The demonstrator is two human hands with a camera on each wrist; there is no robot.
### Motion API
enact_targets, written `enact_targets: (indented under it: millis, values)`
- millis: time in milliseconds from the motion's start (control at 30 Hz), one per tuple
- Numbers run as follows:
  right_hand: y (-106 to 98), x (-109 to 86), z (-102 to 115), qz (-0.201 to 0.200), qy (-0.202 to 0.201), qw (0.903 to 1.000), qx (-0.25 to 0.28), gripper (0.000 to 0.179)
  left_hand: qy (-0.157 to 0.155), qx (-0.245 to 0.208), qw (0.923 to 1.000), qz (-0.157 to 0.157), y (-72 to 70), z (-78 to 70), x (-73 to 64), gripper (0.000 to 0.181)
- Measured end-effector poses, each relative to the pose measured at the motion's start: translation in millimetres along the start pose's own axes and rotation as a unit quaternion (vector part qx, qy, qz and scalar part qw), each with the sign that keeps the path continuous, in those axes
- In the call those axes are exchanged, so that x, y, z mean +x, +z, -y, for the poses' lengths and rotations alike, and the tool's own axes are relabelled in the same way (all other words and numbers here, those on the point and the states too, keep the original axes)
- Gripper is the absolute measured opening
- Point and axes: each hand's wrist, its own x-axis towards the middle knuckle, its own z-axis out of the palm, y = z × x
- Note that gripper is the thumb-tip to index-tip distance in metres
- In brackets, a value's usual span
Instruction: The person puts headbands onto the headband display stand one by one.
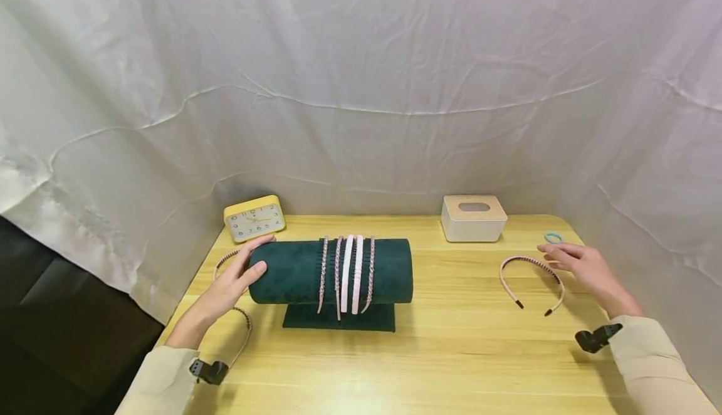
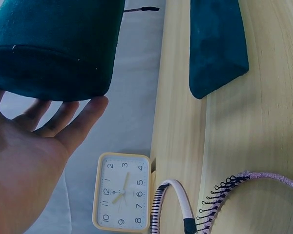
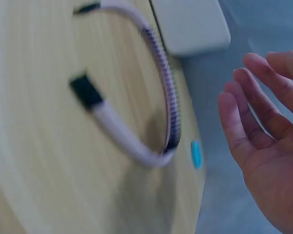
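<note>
My left hand (image 1: 230, 282) rests against the left end of a dark green velvet headband stand (image 1: 293, 274), its thumb on the near side and fingers spread toward the top. In the left wrist view, the fingertips meet the rim of the roll's end (image 2: 49, 73). Several pink and white headbands (image 1: 348, 274) hang side by side around the roll's middle. On the right, my right hand (image 1: 583, 271) hovers with relaxed fingers and nothing in them. Beside it a pale pink headband (image 1: 512, 259) with dark tips lies on the table, its toothed inner side visible in the right wrist view.
A yellow clock (image 1: 255, 219) stands at the back left, a white tissue box (image 1: 474, 220) with a wooden top at the back right. A blue hair tie (image 1: 553, 237) lies near the right edge. Two more headbands (image 1: 244, 340) are partly hidden by my left arm. Grey curtains surround the wooden table (image 1: 451, 352).
</note>
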Motion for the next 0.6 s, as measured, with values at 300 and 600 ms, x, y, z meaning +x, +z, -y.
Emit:
enact_targets:
  millis: [300, 600]
  values:
    - [-16.7, -9.3, -32.3, -0.015, 0.056, 0.9944, -0.088, 0.057, 0.003, 0.002, 1.0, 0.0, -0.1, -0.6, 0.7, 0.054]
    - [-8.7, -10.4, -48.2, 0.009, 0.075, 0.9936, -0.084, 0.061, -0.001, -0.006, 1.0, 0.0, 0.0, -1.1, 0.2, 0.055]
